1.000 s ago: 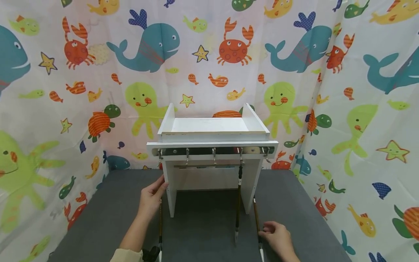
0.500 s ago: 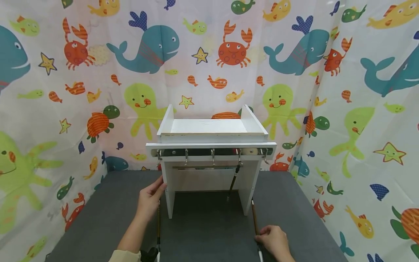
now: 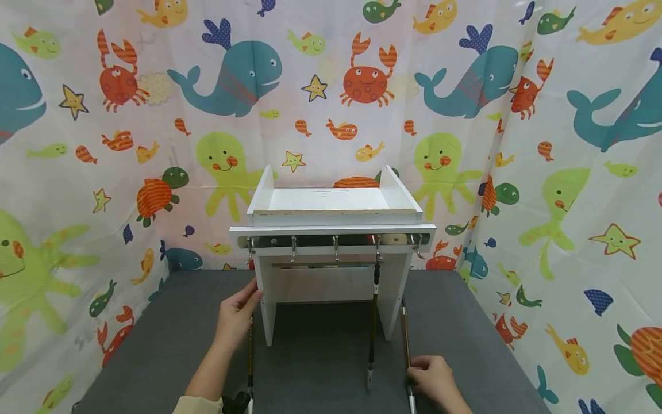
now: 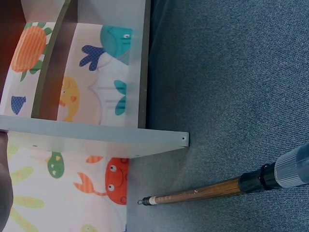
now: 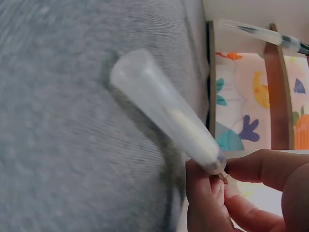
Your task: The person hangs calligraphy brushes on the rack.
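Note:
A white shelf rack [image 3: 331, 218] with a row of metal hooks stands on the grey surface. My left hand [image 3: 236, 316] rests with its fingertips against the rack's left side panel [image 4: 96, 133]. Beside that panel lies a calligraphy brush with a wooden handle [image 4: 207, 189] and a loop at its end. To the right of the rack, my right hand [image 3: 435, 380] pinches another capped brush [image 3: 405, 336] between thumb and fingers. Its clear cap [image 5: 169, 108] fills the middle of the right wrist view. A third brush [image 3: 373, 322] hangs from the fourth hook from the left.
Hooks such as the middle one [image 3: 336, 250] line the rack's front rail. The grey surface [image 3: 320, 368] runs in front of and around the rack. Behind it hangs a curtain [image 3: 310, 75] printed with sea animals, with another side on the right.
The hanging brush swung back, then forward again. My right hand moved onto the right brush and now pinches it; the brush's far end has risen slightly. My left hand stayed at the rack.

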A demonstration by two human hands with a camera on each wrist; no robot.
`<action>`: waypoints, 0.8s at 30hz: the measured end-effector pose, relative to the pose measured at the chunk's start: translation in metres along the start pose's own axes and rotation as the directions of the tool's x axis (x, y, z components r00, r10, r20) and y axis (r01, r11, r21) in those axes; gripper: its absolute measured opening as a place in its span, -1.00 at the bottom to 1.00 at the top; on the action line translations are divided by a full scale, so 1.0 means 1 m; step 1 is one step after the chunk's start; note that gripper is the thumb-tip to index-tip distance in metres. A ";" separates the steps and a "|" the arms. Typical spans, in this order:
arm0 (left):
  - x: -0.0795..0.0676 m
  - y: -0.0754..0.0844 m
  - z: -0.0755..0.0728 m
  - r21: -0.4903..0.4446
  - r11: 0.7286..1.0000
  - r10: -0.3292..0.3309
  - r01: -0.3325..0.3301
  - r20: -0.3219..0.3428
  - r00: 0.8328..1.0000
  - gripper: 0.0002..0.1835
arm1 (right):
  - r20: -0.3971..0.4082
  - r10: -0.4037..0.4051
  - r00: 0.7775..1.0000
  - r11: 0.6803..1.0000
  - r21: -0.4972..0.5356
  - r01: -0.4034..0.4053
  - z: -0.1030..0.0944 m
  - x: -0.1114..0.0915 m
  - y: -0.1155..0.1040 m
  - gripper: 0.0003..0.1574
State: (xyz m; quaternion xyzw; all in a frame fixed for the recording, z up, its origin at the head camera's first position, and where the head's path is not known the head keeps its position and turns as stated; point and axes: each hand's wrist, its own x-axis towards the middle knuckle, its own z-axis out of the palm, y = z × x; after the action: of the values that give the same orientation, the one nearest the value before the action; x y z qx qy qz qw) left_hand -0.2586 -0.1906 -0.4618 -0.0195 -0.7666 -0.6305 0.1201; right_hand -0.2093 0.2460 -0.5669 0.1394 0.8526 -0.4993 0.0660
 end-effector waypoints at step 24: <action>0.011 -0.028 0.002 -0.038 0.997 0.059 -0.060 -0.025 0.998 -0.53 | -0.252 -0.171 0.953 0.902 0.349 0.254 -0.025 -0.039 -0.052 -0.64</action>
State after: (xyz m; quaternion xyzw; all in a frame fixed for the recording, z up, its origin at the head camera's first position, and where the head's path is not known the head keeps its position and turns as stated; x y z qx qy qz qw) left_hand -0.2748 -0.1957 -0.4866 -0.0370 -0.7518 -0.6415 0.1478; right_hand -0.1876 0.2372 -0.5010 0.1083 0.7529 -0.6398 -0.1099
